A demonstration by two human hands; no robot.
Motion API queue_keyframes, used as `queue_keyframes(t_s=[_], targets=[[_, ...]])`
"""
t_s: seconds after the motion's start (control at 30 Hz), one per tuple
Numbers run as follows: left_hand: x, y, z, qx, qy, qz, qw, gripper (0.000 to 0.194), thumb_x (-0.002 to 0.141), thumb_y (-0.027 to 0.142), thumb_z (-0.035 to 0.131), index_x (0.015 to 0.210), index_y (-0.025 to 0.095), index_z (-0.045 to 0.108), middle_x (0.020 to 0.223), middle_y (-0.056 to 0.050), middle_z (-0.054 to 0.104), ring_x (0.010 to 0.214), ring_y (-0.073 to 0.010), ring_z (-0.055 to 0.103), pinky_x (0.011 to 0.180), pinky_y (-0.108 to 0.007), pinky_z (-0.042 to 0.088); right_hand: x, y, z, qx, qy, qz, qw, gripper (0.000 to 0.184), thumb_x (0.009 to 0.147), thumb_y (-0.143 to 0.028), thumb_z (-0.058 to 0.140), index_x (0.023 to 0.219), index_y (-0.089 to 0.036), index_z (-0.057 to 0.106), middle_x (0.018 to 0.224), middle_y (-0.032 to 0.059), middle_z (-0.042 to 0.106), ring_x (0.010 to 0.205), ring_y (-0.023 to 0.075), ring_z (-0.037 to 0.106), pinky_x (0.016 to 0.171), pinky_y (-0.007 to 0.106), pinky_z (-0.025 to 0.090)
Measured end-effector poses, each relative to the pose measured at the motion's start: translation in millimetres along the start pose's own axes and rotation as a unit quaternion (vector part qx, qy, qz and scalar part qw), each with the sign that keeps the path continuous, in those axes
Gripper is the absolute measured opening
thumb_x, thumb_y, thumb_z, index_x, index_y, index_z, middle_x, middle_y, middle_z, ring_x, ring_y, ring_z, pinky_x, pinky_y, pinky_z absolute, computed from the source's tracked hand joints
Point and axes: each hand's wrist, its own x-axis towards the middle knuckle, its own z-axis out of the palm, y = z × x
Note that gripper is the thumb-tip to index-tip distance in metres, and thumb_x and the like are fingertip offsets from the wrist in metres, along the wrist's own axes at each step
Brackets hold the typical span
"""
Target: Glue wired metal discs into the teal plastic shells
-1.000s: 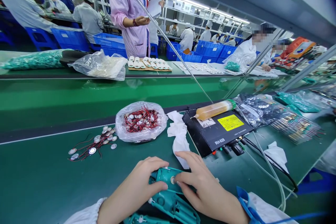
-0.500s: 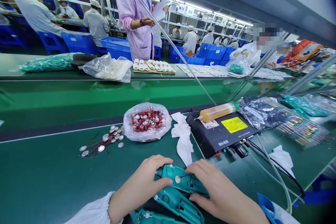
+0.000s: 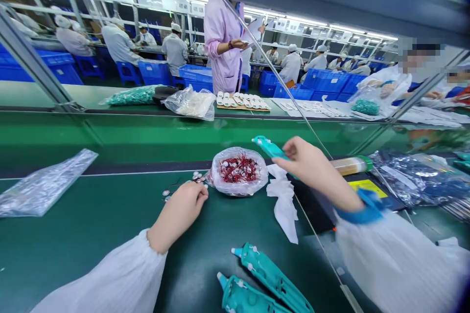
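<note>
My right hand (image 3: 303, 161) is raised over the far side of the bench, closed round one end of a teal plastic casing half (image 3: 270, 146). Down at the left, my left hand (image 3: 181, 212) reaches the small pile of round metal discs with red and black wires (image 3: 198, 176). Its fingers are curled together and hide whatever lies between them. Two more teal casing halves (image 3: 275, 274) lie side by side at the near edge, with pale tips pointing away to the left. A clear bag of wired discs (image 3: 240, 172) stands open between the hands.
Crumpled white tissue (image 3: 284, 205) lies right of the bag, beside a black control box (image 3: 316, 205) bearing an amber tube (image 3: 350, 165). A flat clear plastic bag (image 3: 47, 186) is at the left. A slanting metal rod (image 3: 264, 54) crosses the view. People work beyond the green ledge.
My right hand has lifted a casing half up and away from the others. My left hand has let go of the casings and moved left to the discs. The view has swung left.
</note>
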Motion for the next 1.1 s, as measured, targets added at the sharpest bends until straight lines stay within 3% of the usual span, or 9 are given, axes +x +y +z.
queue_keyframes(t_s=[0.1,0.17,0.33,0.43,0.63,0.77,0.9,1.0,1.1], targets=[[8,-16,0.4,0.039,0.019,-0.017,0.999,0.017,0.084,0.013,0.046,0.085,0.018,0.062,0.090,-0.008,0.066,0.088,-0.0250,0.063,0.079,-0.035,0.047,61,-32,18,-0.033,-0.010,0.045,0.998,0.018,0.075,-0.023,0.069,0.084,-0.012,0.058,0.082,0.0104,0.064,0.076,0.0221,0.062,0.063,0.031,0.046],[11,-20,3.1,0.053,0.017,-0.010,0.998,0.014,0.084,0.016,0.050,0.089,0.017,0.063,0.090,-0.008,0.066,0.089,-0.0246,0.064,0.078,-0.033,0.048,88,-44,31,-0.040,0.000,0.065,0.997,0.020,0.083,-0.028,0.063,0.092,-0.011,0.060,0.091,0.0068,0.063,0.080,0.0174,0.062,0.071,0.032,0.050],[12,-21,10.3,0.074,-0.001,0.026,0.997,0.011,0.085,0.019,0.055,0.092,0.017,0.064,0.092,-0.008,0.066,0.091,-0.0239,0.063,0.081,-0.032,0.047,104,-61,43,-0.029,0.069,0.041,0.996,0.030,0.088,-0.030,0.057,0.113,-0.013,0.055,0.117,0.0104,0.055,0.105,0.0230,0.055,0.086,0.041,0.047],[13,-20,13.6,0.089,-0.021,0.039,0.995,0.007,0.083,0.015,0.057,0.083,0.017,0.064,0.090,-0.009,0.067,0.092,-0.0255,0.061,0.082,-0.034,0.046,82,-69,31,0.000,0.062,-0.034,0.997,0.025,0.087,-0.028,0.057,0.102,-0.009,0.058,0.106,0.0137,0.060,0.101,0.0240,0.055,0.083,0.037,0.046],[16,-20,13.0,0.120,-0.040,0.028,0.992,0.016,0.080,0.003,0.051,0.081,0.015,0.062,0.091,-0.012,0.066,0.086,-0.0243,0.064,0.078,-0.033,0.047,-16,-54,-1,0.132,-0.014,-0.204,0.970,0.016,0.086,-0.030,0.054,0.076,-0.020,0.060,0.079,-0.0003,0.064,0.073,0.0151,0.059,0.066,0.026,0.044],[15,-21,13.0,0.138,-0.040,0.032,0.989,0.023,0.078,0.000,0.048,0.073,0.018,0.060,0.080,-0.008,0.067,0.078,-0.0232,0.065,0.071,-0.031,0.048,-85,-17,1,0.161,-0.127,-0.196,0.959,0.014,0.088,-0.034,0.052,0.081,-0.024,0.059,0.083,-0.0009,0.065,0.078,0.0155,0.060,0.071,0.026,0.046],[11,-8,7.1,0.161,-0.003,0.039,0.986,0.028,0.081,0.000,0.040,0.075,0.015,0.062,0.084,-0.014,0.067,0.086,-0.0300,0.063,0.077,-0.039,0.047,-126,12,14,0.166,-0.201,-0.131,0.957,0.017,0.090,-0.034,0.049,0.077,-0.026,0.057,0.078,-0.0029,0.065,0.073,0.0136,0.062,0.065,0.022,0.049],[-1,16,-3.2,0.164,0.033,0.052,0.984,0.028,0.084,0.007,0.038,0.078,0.015,0.064,0.085,-0.016,0.066,0.087,-0.0330,0.062,0.078,-0.044,0.047,-139,24,25,0.198,-0.159,-0.116,0.960,0.015,0.090,-0.032,0.048,0.082,-0.027,0.059,0.083,-0.0014,0.067,0.078,0.0143,0.065,0.070,0.021,0.053],[-21,46,-5.7,0.027,0.079,0.105,0.991,0.024,0.087,0.023,0.042,0.083,0.021,0.066,0.084,-0.007,0.068,0.079,-0.0232,0.063,0.075,-0.033,0.049,-144,26,38,0.237,-0.070,-0.131,0.960,0.020,0.088,-0.034,0.053,0.105,-0.028,0.059,0.111,0.0049,0.066,0.103,0.0200,0.063,0.086,0.028,0.053]])
